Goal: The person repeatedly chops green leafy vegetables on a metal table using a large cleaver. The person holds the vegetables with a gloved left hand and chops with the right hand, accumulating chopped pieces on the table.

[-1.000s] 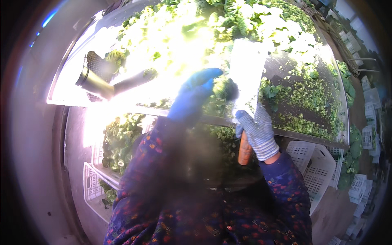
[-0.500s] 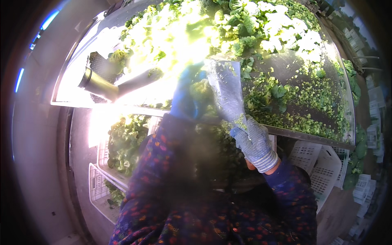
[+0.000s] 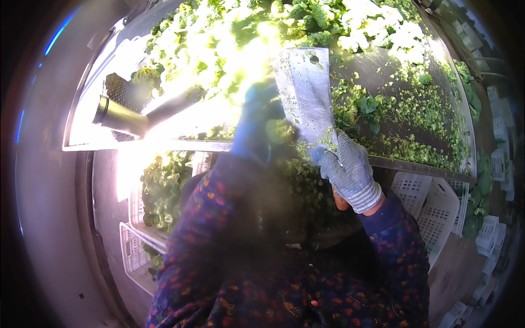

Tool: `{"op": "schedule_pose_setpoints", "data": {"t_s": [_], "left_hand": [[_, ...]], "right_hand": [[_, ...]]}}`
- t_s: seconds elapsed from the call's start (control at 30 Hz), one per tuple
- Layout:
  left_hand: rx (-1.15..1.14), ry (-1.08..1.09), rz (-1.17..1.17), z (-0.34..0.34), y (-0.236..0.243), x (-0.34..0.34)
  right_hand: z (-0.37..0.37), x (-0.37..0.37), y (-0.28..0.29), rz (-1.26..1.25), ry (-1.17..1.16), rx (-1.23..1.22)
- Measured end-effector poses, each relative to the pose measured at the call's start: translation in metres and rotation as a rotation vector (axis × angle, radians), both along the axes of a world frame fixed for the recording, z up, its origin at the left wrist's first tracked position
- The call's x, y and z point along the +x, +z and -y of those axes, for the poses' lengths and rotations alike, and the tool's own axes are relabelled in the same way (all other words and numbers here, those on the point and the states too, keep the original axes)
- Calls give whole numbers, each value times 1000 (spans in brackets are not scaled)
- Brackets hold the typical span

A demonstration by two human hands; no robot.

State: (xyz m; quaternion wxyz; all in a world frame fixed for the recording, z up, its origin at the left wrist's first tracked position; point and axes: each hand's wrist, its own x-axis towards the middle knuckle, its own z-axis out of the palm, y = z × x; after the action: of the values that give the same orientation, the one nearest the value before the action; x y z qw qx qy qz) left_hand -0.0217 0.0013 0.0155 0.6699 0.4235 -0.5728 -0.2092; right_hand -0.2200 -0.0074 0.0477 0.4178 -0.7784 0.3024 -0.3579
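Higher up the frame than half a second ago, the cleaver (image 3: pixel 303 87) now reaches with its far edge toward the broccoli heap (image 3: pixel 320 16) at the top centre, and the right hand (image 3: pixel 350 169), in a grey striped glove, sits a little higher as well. That hand's fingers are clenched around the cleaver, whose orange-brown handle (image 3: pixel 340 200) shows below the glove, right of centre. Just left of the blade, near the middle of the frame, is a blurred green broccoli piece (image 3: pixel 280 131), right beside the left hand (image 3: pixel 256 120) in its blue glove. Glare and blur hide the left fingers, so I cannot tell whether they grasp the piece or only rest against it. For good work here, the left fingertips would best be curled back, clear of the blade, while a firm right grip keeps the broad metal from twisting. Short, controlled strokes seem safer than wide ones, since strong light washes out the upper left and makes positions hard to judge. Green bits cling to the blade; wiping them off would probably help. Loose trimmings (image 3: pixel 415 109) lie scattered over the table (image 3: pixel 426 169) at right; keeping them from piling up under the hands should leave the cleaver room.
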Motion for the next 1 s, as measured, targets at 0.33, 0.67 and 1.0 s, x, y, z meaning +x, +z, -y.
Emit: {"op": "schedule_pose_setpoints", "data": {"t_s": [0.33, 0.67, 1.0], "left_hand": [[39, 230, 540, -4, 12, -4], [471, -334, -272, 6, -33, 13], [686, -477, -775, 0, -11, 5]], "right_hand": [[-7, 5, 1, 40, -35, 198], [-6, -4, 8, 59, 32, 68], [-7, -7, 6, -97, 42, 12]]}}
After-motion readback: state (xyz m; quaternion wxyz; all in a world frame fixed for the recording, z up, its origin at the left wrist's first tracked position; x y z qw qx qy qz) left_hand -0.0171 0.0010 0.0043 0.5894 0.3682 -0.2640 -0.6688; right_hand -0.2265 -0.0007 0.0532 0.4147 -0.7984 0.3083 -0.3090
